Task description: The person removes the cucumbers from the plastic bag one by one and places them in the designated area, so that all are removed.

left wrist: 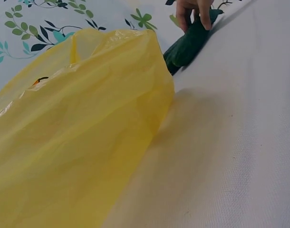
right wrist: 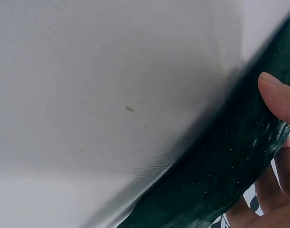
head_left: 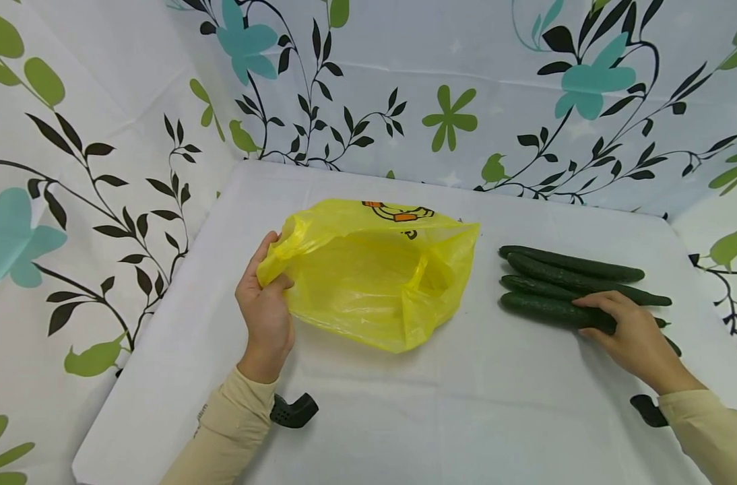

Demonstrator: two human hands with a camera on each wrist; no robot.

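A yellow plastic bag [head_left: 350,276] lies in the middle of the white table, its mouth spread wide toward me. My left hand [head_left: 264,306] grips the bag's left edge, thumb at the rim and fingers behind the plastic. Several dark green cucumbers [head_left: 574,263] lie side by side to the right of the bag. My right hand [head_left: 632,333] holds the nearest cucumber [head_left: 544,310] around its right part. In the right wrist view the thumb presses one side of that cucumber [right wrist: 216,166] and the fingers wrap the other. Whether it is lifted off the table I cannot tell.
Patterned cloth [head_left: 447,121] with leaves and birds hangs behind and beside the white table [head_left: 368,417]. A black curved piece [head_left: 294,411] shows by the left wrist, and another dark piece [head_left: 649,411] by the right wrist. Small green specks dot the table near the cucumbers.
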